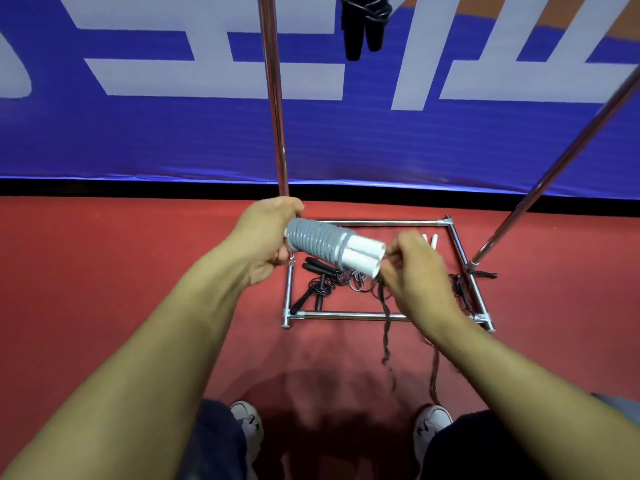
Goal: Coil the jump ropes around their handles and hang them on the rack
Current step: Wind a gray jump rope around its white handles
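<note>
Two white handles (362, 255), held side by side and wound with tight grey rope coils (313, 240), are gripped at the coiled end by the left hand (263, 233). Right hand (412, 271) pinches the loose rope tail (386, 327) above the rack (367, 316) base. Banner (173, 133) lettering is cropped, unreadable.
</note>
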`<control>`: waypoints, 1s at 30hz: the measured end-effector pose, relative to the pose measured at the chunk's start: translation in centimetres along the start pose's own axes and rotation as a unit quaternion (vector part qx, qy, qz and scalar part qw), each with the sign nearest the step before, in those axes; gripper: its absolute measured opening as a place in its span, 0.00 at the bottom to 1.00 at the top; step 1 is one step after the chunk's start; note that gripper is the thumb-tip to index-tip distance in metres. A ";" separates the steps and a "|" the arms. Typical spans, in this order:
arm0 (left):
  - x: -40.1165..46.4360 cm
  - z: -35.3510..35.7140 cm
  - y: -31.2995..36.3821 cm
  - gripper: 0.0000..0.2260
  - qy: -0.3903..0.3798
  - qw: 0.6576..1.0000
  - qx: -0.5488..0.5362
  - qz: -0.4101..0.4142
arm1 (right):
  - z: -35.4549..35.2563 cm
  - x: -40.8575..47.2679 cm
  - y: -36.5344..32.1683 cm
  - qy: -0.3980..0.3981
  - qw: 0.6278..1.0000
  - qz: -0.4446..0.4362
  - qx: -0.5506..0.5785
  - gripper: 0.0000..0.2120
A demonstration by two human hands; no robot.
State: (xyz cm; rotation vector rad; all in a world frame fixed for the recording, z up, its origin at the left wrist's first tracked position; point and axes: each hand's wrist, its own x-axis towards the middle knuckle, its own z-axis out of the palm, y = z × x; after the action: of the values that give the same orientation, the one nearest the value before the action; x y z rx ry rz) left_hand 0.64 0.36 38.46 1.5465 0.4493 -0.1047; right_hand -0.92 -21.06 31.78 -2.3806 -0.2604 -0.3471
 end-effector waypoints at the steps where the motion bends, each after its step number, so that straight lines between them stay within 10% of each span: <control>1: -0.1 0.0 -0.4 0.13 -0.033 0.998 0.058 0.004 | -0.9 0.6 -0.1 0.046 0.999 -0.004 0.020 0.10; 6: 0.5 0.9 -1.6 0.14 -0.007 0.980 0.189 0.064 | -3.1 1.8 -1.0 0.188 0.972 -0.119 0.073 0.07; 10: 1.6 1.4 -2.2 0.13 0.167 0.955 0.193 0.152 | -1.1 -0.2 -1.7 0.085 0.952 -0.282 -0.081 0.06; 14: 0.7 3.0 -2.2 0.14 0.241 0.935 0.167 0.198 | 1.7 -2.2 -1.1 -0.025 0.959 -0.235 -0.159 0.04; 23: 0.5 2.3 -2.3 0.13 0.272 0.946 0.026 0.172 | 2.5 -3.2 -2.2 0.029 0.983 -0.181 -0.023 0.14; 27: -0.4 3.1 -1.8 0.15 0.256 0.954 -0.031 0.151 | 2.8 -3.4 -3.6 0.007 0.969 0.051 0.240 0.13; 30: -0.8 4.0 -1.8 0.15 0.247 0.956 -0.055 0.149 | 3.0 -3.6 -5.4 -0.179 0.830 0.281 0.447 0.16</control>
State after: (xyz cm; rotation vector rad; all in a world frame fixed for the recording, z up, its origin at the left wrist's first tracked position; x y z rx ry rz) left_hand 0.16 -3.75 36.87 1.5067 0.5949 0.5431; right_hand -5.27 -15.42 31.83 -1.4543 0.1135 0.4358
